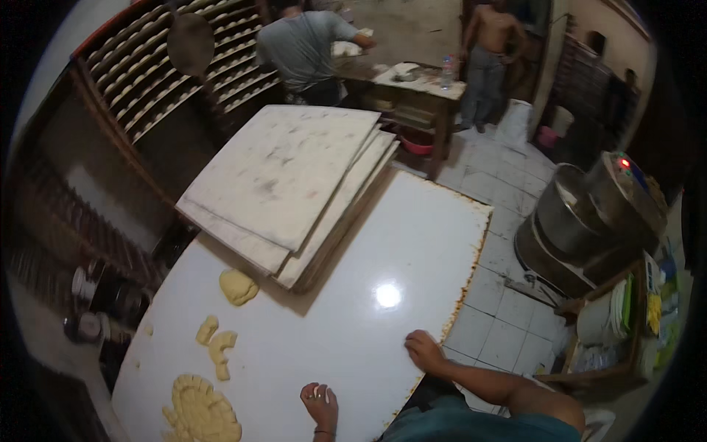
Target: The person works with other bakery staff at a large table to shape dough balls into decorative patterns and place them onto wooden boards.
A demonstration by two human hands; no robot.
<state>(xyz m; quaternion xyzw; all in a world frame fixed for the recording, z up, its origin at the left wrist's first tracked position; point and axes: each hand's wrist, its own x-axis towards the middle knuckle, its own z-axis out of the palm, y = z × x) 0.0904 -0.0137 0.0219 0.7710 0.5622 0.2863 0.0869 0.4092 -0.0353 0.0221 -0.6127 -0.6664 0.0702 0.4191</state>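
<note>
My left hand (319,405) rests near the front of the glossy white table (353,339). Its fingers are bent and slightly apart, and I see nothing in them. Further right, my right hand (425,351) sits by the table's chipped right edge, fingers curled in, with no object showing. Left of my hands lies a cluster of cut pale yellow dough pieces (200,412). Beyond it are a curved dough strip (221,353) and a short dough piece (208,330). A rounded dough lump (237,286) lies farther back, beside the stacked boards.
Floury boards (287,169) are stacked on the table's far part. Racks of shaped dough (162,66) stand behind. One person (305,51) works at a floured bench; another person (490,55) stands nearby. At right are a metal mixer (567,214) and a wooden shelf (604,324).
</note>
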